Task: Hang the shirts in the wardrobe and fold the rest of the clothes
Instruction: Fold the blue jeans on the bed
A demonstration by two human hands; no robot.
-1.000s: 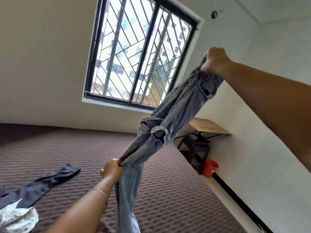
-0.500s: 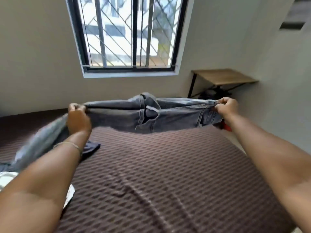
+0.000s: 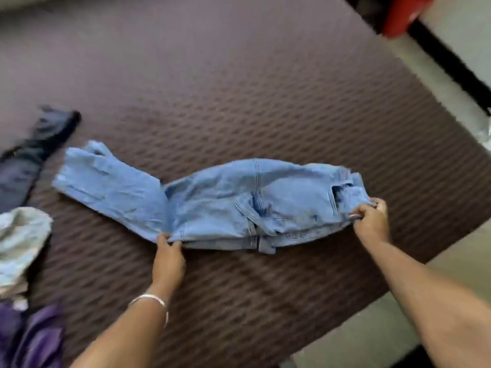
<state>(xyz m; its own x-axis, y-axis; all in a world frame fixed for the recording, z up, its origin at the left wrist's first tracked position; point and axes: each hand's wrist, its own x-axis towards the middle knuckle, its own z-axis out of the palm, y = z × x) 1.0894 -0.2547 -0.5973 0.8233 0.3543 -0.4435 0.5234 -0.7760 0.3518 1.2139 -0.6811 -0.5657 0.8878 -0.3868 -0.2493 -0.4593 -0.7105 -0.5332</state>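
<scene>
Light blue jeans [image 3: 212,200] lie across the brown patterned bed [image 3: 239,102], folded lengthwise, waist to the right and legs to the left. My left hand [image 3: 168,258] pinches the near edge of the jeans around the knee area. My right hand [image 3: 370,221] grips the waistband at the right end. A dark navy garment [image 3: 29,160] lies at the left edge. A pale crumpled garment [image 3: 18,240] sits near it, with a purple garment [image 3: 34,338] at the bottom left corner.
A red bucket [image 3: 401,11] stands on the floor past the bed's far right corner, beside a dark baseboard [image 3: 451,65]. The bed's right edge runs diagonally, with pale floor [image 3: 358,322] beyond it.
The jeans went from being held up in the air, then stretched between both hands, to lying on the bed. My view has tipped down from the window to the mattress.
</scene>
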